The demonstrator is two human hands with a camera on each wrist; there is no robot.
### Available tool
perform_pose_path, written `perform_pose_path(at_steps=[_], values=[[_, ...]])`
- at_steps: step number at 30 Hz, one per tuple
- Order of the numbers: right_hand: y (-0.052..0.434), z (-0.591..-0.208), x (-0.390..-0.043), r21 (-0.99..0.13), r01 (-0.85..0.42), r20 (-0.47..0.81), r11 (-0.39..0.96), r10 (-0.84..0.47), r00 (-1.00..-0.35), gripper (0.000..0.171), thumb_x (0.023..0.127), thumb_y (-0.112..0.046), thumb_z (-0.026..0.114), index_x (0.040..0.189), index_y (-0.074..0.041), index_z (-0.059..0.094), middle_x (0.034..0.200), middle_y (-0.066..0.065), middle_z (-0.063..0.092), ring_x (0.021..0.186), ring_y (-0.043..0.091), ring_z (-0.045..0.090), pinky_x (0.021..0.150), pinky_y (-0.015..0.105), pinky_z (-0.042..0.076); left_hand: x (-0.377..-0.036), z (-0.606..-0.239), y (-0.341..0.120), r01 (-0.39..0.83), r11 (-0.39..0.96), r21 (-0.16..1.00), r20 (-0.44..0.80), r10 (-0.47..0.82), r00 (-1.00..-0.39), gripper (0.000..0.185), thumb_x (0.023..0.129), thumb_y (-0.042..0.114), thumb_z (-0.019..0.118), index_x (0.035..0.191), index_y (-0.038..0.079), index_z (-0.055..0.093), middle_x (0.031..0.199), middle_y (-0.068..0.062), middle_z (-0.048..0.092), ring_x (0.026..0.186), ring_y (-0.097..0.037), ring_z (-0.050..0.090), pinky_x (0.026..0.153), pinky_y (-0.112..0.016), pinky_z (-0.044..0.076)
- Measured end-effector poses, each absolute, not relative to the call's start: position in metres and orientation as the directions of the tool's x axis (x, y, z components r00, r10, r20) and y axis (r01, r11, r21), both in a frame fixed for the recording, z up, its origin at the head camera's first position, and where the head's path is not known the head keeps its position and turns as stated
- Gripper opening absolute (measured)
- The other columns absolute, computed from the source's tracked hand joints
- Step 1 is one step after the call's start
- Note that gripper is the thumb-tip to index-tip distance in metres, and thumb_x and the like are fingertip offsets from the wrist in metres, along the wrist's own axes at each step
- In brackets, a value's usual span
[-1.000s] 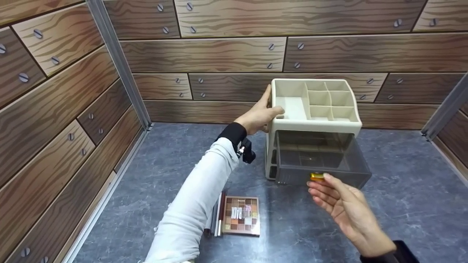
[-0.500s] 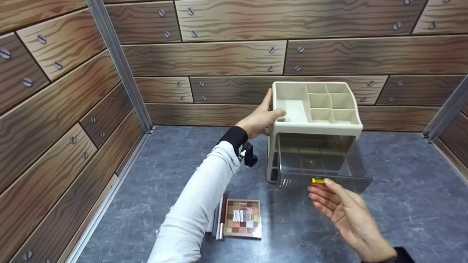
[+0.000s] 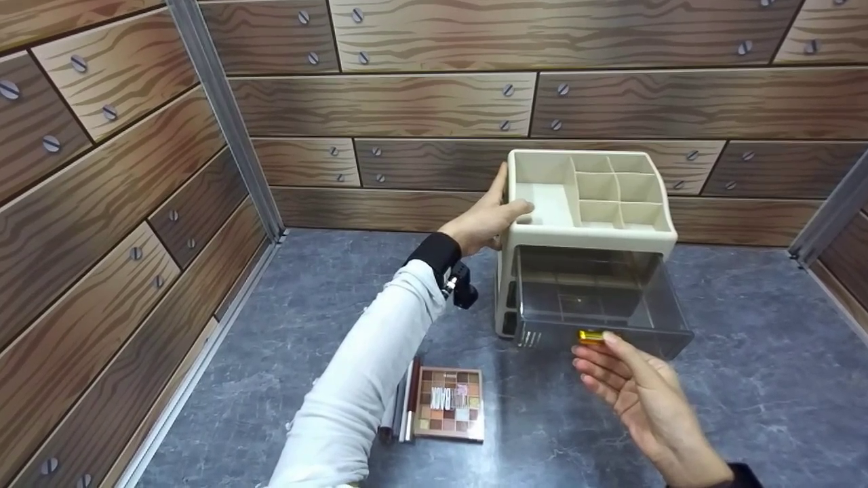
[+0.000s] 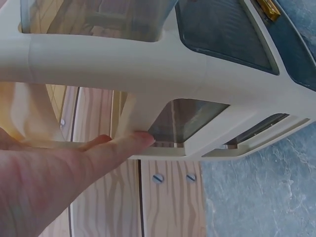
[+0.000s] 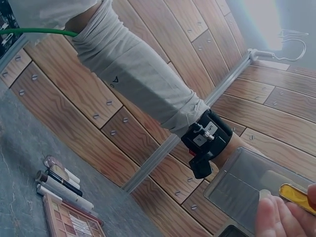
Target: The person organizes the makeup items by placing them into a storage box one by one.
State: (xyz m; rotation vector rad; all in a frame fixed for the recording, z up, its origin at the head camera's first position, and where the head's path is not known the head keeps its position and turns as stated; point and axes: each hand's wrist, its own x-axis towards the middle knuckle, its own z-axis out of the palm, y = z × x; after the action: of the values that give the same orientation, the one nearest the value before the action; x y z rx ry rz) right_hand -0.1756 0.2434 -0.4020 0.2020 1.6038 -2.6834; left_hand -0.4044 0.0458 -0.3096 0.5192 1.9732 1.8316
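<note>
Organizer (image 3: 590, 237) has the left hand (image 3: 483, 220) gripping its rim, right hand (image 3: 641, 400) pinching a gold piece (image 3: 588, 336) out front, palette (image 3: 449, 403) front-left's got unreadably blurry lettering.

Cream organiser (image 3: 591, 236), smoky grey drawer (image 3: 600, 298) flashing a gold handle (image 3: 590, 337), marbled blue-grey bench (image 3: 319, 298), brown wood-grain walls (image 3: 434, 103), palette (image 3: 447, 404) checked in browns

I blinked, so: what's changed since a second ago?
The smoky drawer seems to have come slightly further out toward the person, the right hand pinching its gold handle. Neither hand let go. The left hand still grips the cream organizer; the palette stayed put.
</note>
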Motion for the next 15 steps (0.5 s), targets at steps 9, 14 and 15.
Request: perform_pose_path(at_steps=[9,14,15], values=[[0.240,-0.404,-0.177,-0.883,0.046,-0.103,-0.468,0.097,-0.990,0.029,0.110,-0.021,0.054,0.102,-0.007,0.077,0.096,0.011,0.080,0.085,0.018,0.078,0.075,0.027,0.065,-0.398,-0.314,0.024,0.112,0.187,0.976,0.012,0.466,-0.885,0.083,0.107,0.051,0.048,0.170,0.025,0.001,0.176,-0.009,0.009,0.156,-0.031,0.029,0.119,-0.062,0.038],[0.241,-0.405,-0.176,-0.879,0.040,-0.092,-0.474,0.087,-0.992,0.029,0.111,-0.021,0.053,0.103,-0.006,0.078,0.097,0.011,0.080,0.085,0.018,0.078,0.073,0.026,0.065,-0.386,-0.328,-0.001,0.155,0.237,0.959,0.039,0.433,-0.901,0.079,0.108,0.053,0.044,0.170,0.020,0.007,0.177,-0.007,0.007,0.160,-0.029,0.017,0.128,-0.055,0.025],[0.242,-0.406,-0.175,-0.879,0.045,-0.097,-0.475,0.084,-0.992,0.029,0.111,-0.021,0.053,0.104,-0.007,0.077,0.098,0.011,0.080,0.086,0.017,0.078,0.072,0.026,0.065,-0.382,-0.331,-0.007,0.163,0.256,0.953,0.040,0.426,-0.904,0.079,0.108,0.053,0.046,0.170,0.021,0.008,0.177,-0.008,0.008,0.160,-0.029,0.019,0.128,-0.054,0.025]])
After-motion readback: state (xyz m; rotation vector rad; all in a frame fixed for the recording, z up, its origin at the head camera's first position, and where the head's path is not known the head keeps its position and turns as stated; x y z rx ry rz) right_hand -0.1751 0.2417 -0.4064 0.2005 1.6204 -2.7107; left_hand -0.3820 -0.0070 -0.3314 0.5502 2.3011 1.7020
